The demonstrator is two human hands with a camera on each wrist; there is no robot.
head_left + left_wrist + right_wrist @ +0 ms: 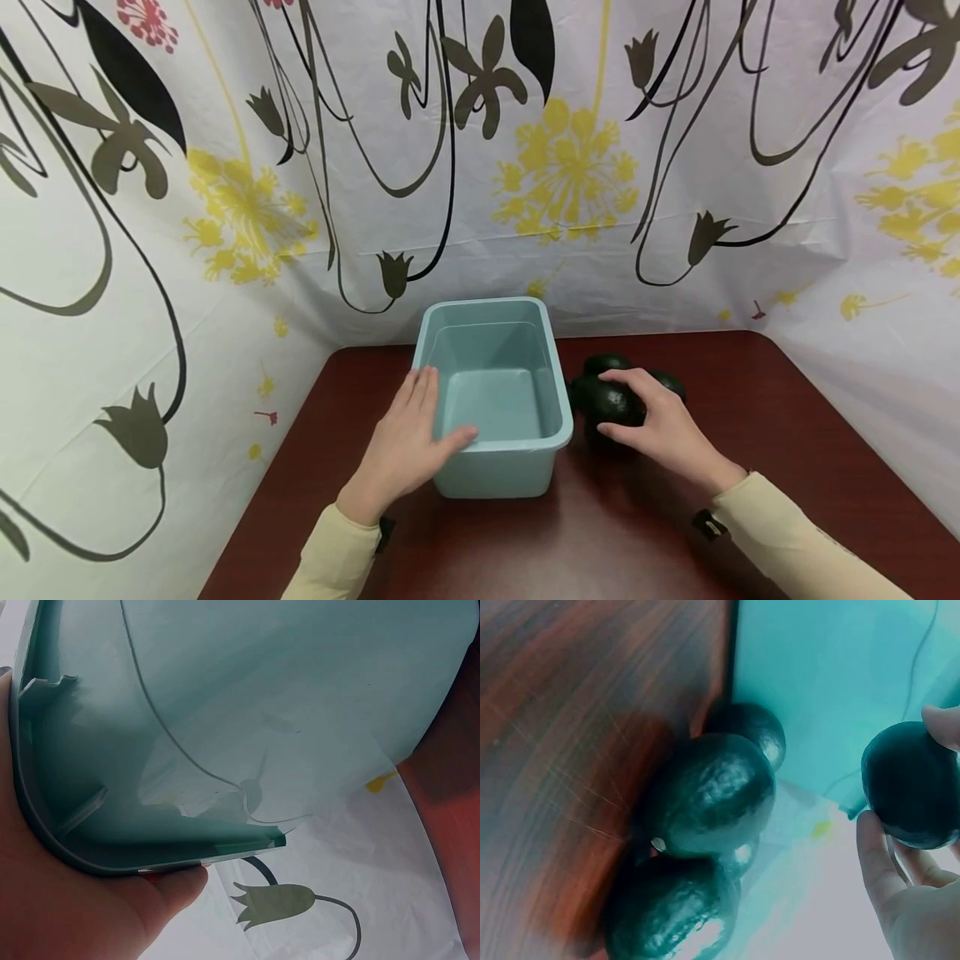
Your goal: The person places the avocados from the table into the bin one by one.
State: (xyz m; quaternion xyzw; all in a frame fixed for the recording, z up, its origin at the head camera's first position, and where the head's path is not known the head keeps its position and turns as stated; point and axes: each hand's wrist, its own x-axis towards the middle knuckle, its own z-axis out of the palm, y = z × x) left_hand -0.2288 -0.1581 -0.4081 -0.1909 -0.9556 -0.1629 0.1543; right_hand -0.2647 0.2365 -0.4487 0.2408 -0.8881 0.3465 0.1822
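Observation:
A light blue plastic bin (pixel 495 473) stands upright on the table, its inside bare in the head view. My left hand (pixel 405 446) rests on the bin's left and front rim, with straight fingers and the thumb along the near corner. To the right of the bin, my right hand (pixel 667 429) grips a dark green avocado (pixel 909 787) between thumb and fingers. The right wrist view shows it raised apart from several other avocados (pixel 709 793), which lie bunched on the table beside the bin. The hand partly hides that bunch in the head view.
The dark red-brown wooden table (pixel 480 550) has rounded far corners. A white cloth (pixel 480 217) with printed flowers hangs behind the table and along both sides. Dark bands with small devices (pixel 708 525) sit at the wrists, below pale sleeves.

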